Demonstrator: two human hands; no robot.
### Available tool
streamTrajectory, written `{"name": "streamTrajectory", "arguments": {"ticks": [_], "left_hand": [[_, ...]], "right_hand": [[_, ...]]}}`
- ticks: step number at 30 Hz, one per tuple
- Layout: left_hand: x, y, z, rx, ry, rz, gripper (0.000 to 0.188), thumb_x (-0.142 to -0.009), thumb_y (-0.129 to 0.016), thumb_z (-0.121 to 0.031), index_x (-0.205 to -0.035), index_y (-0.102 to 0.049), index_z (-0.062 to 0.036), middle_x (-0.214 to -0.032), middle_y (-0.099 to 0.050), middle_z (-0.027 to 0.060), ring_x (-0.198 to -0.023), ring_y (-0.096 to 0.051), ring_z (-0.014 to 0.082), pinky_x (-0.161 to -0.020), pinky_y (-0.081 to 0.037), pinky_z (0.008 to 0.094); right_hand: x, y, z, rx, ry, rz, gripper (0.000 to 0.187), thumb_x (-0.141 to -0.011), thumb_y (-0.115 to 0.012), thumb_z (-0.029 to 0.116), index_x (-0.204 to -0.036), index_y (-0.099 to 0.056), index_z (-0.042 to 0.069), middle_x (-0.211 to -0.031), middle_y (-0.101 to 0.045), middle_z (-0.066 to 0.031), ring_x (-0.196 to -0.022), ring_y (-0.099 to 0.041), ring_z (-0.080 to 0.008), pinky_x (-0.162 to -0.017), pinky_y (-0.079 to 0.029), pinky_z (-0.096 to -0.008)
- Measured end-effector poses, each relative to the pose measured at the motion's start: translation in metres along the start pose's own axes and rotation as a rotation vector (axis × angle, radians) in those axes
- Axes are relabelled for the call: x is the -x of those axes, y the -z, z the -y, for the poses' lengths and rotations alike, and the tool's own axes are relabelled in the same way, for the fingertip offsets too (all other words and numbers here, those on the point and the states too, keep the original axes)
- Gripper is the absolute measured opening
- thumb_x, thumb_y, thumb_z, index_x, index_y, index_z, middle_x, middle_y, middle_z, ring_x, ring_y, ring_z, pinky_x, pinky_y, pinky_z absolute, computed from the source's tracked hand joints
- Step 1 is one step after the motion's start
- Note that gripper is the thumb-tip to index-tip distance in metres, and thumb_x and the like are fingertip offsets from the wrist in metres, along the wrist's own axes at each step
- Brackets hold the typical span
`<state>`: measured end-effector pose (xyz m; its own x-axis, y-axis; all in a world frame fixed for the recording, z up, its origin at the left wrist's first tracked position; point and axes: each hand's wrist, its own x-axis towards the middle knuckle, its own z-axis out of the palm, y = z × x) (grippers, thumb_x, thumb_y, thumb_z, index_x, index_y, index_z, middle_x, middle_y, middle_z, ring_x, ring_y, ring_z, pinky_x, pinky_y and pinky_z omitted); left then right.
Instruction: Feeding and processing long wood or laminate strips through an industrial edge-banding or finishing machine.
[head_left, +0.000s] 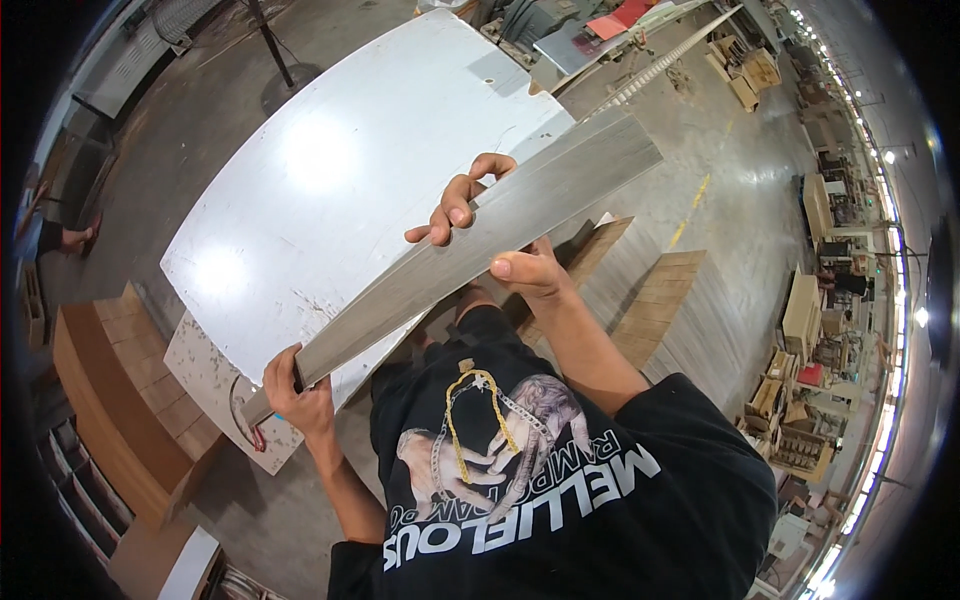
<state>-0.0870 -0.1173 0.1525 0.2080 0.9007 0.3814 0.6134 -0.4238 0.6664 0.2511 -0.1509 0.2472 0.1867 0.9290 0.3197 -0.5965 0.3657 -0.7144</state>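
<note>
A long, narrow grey wood-grain board [470,240] lies slantwise across the view, its far right end raised above the white tabletop [340,160]. My right hand [525,268] is closed around it beyond the middle, thumb at the near edge and curled fingers over the far edge. Close to the lower left end, my left hand [300,398] grips the board, fingers wrapped over its edge. A short piece of the board shows past that hand. The palms are hidden.
Stacks of grey wood-grain boards [665,310] stand at right. Brown panels [120,400] sit at left, beside a speckled panel [225,395] holding a small red item [258,438]. A metal pole [270,45] rises at the back. Part of another person [70,238] shows far left.
</note>
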Motion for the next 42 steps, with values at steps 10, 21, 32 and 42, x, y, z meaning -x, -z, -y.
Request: {"name": "streamTrajectory", "arguments": {"ticks": [10, 21, 32, 42], "left_hand": [[-0.005, 0.009, 0.006, -0.212, -0.148, -0.296, 0.041, -0.074, -0.087, -0.010, -0.112, -0.074, -0.0032, -0.104, -0.071, 0.0123, -0.097, -0.065, 0.0312, -0.084, -0.052, 0.0416], [-0.009, 0.018, 0.022, -0.199, -0.136, -0.294, 0.037, -0.078, -0.087, -0.017, -0.110, -0.076, -0.0031, -0.104, -0.072, 0.0125, -0.096, -0.066, 0.0313, -0.086, -0.053, 0.0426], [0.001, 0.018, 0.028, -0.236, -0.135, -0.357, 0.039, -0.082, -0.087, -0.022, -0.113, -0.075, -0.0029, -0.106, -0.071, 0.0150, -0.099, -0.066, 0.0326, -0.089, -0.053, 0.0427], [-0.005, 0.020, 0.025, -0.268, -0.166, -0.367, 0.038, -0.082, -0.086, -0.019, -0.114, -0.075, -0.0030, -0.108, -0.070, 0.0133, -0.101, -0.066, 0.0313, -0.089, -0.053, 0.0423]], "right_hand": [[0.026, -0.014, 0.016, 0.728, -0.176, -0.388, 0.041, -0.103, -0.067, 0.032, -0.125, -0.062, -0.003, -0.118, -0.066, -0.0090, -0.115, -0.058, -0.0175, -0.101, -0.045, -0.0329], [0.009, -0.017, 0.049, 0.594, -0.397, 0.107, 0.032, -0.100, -0.056, 0.020, -0.110, -0.068, -0.008, -0.109, -0.072, -0.0187, -0.095, -0.070, -0.0290, -0.090, -0.053, -0.0365], [0.007, -0.023, 0.046, 0.783, -0.399, 0.102, 0.034, -0.099, -0.057, 0.023, -0.102, -0.071, -0.008, -0.101, -0.073, -0.0172, -0.096, -0.065, -0.0280, -0.093, -0.050, -0.0391], [0.008, -0.022, 0.042, 0.505, -0.516, 0.104, 0.029, -0.109, -0.053, 0.025, -0.104, -0.063, -0.003, -0.081, -0.066, -0.0081, -0.077, -0.064, -0.0176, -0.074, -0.054, -0.0345]]}}
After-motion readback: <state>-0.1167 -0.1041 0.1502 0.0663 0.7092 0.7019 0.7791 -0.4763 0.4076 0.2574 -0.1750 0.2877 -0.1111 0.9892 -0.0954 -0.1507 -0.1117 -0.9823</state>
